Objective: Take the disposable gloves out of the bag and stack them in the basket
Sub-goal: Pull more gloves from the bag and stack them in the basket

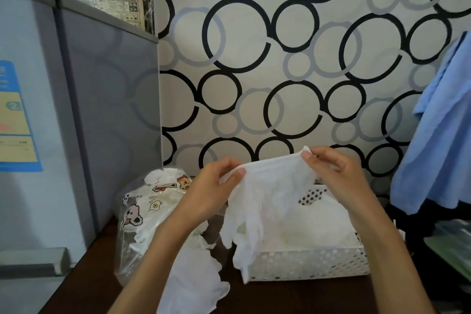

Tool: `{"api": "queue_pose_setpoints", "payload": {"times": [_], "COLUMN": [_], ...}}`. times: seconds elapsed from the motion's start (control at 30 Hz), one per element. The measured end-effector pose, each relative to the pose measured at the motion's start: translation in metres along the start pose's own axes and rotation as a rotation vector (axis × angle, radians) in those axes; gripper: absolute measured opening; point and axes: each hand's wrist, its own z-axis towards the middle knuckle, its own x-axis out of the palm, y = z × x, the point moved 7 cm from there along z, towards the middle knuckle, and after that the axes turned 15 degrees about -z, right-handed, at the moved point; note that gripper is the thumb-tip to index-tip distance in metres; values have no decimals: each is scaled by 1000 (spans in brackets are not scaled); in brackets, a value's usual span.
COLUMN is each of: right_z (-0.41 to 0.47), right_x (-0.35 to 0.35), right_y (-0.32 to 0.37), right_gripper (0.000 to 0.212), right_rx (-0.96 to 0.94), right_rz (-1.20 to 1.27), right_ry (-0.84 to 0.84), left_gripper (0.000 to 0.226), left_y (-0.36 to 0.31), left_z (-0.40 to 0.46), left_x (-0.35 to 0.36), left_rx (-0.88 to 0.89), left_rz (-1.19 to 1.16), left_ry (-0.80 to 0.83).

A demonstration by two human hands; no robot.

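I see the table (293,298) carrying the basket (305,265), with the bag (142,214) just left. My left hand (216,186) and right hand (331,173) each pinch the cuff of a glove (265,201) hanging over the basket's front-left corner.

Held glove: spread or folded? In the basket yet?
Spread, not in yet. Left hand and right hand pinch the glove by its cuff, fingers dangling over the basket front rim.

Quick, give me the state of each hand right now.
Left hand: closed, pinching the cuff edge of the glove.
Right hand: closed, pinching the same cuff at its other end, above the basket.
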Motion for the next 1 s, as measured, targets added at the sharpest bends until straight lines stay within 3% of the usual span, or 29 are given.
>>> {"api": "queue_pose_setpoints", "payload": {"times": [0.3, 0.47, 0.57, 0.7, 0.83, 0.93, 1.0], "right_z": [-1, -13, -20, -12, 10, 21, 26], "right_x": [-30, -40, -29, -15, -7, 3, 3], "right_y": [44, 63, 67, 49, -6, -55, -87], "right_gripper": [10, 8, 10, 14, 25, 32, 28], "right_rx": [-227, -322, -307, -148, 102, 200, 239], "right_rz": [-50, -130, -130, 3, -122, -403, -599], "right_ry": [-160, -281, -273, -163, 6, 169, 206], "left_gripper": [10, 14, 14, 17, 15, 16, 20], "left_y": [-49, -66, -70, -89, -52, 2, 29], "left_z": [13, 11, 1, -15, 20, 54, 69], "left_x": [8, 8, 0, -15, 3, 41, 64], "left_rx": [108, 175, 197, 374, 228, 45, 12], "left_rz": [-42, -39, 125, 371, 414, 457, 547], "left_ry": [-11, -122, -250, -374, -162, 108, 224]}}
